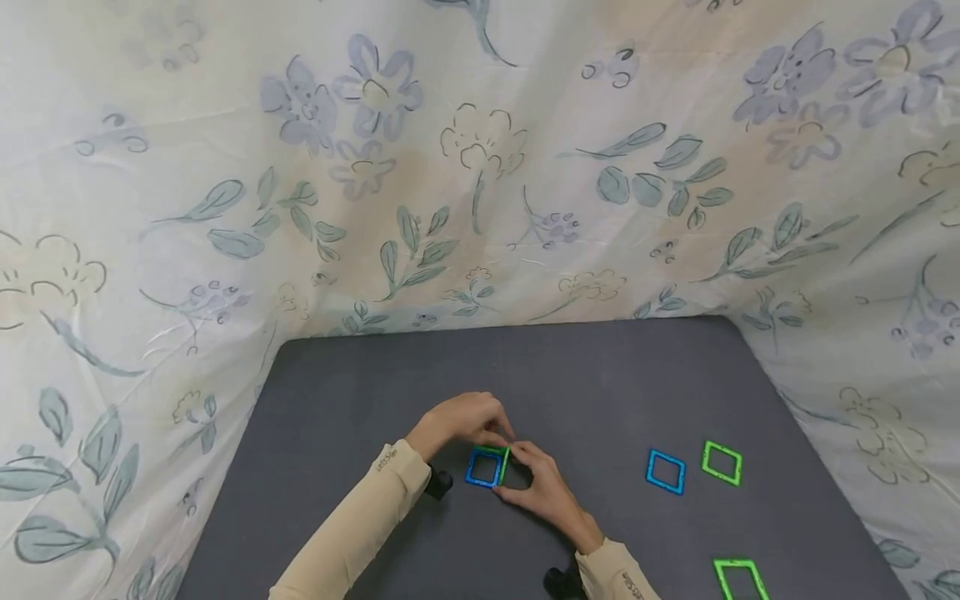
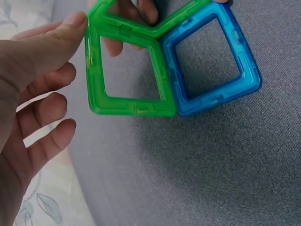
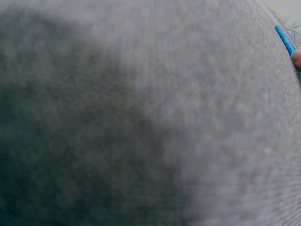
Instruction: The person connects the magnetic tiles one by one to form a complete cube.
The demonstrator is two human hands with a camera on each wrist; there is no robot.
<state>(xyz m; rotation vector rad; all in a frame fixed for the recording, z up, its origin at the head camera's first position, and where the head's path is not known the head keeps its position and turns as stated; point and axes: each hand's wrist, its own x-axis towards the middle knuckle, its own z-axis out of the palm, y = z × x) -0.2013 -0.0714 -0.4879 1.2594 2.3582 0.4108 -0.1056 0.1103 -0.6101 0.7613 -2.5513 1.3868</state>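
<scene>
A blue square magnetic tile (image 2: 211,59) lies on the table, joined along its edges to two green tiles that stand up from it. My left hand (image 1: 471,417) is at the far side and pinches the upper corner of the back green tile (image 2: 136,107) with its thumb; its other fingers are loosely bent. From the right, my right hand (image 1: 551,492) holds the other green tile (image 1: 505,467) between thumb and fingers, one fingertip at the blue tile's corner. Only the blue tile's edge (image 3: 284,40) and a fingertip (image 3: 297,57) show in the right wrist view.
To the right on the dark grey table (image 1: 360,375) lie a loose blue square tile (image 1: 681,477), a green square tile (image 1: 738,468) and, nearer, a green tile (image 1: 738,563) cut off by the frame. A flowered cloth (image 1: 480,275) hangs around the table.
</scene>
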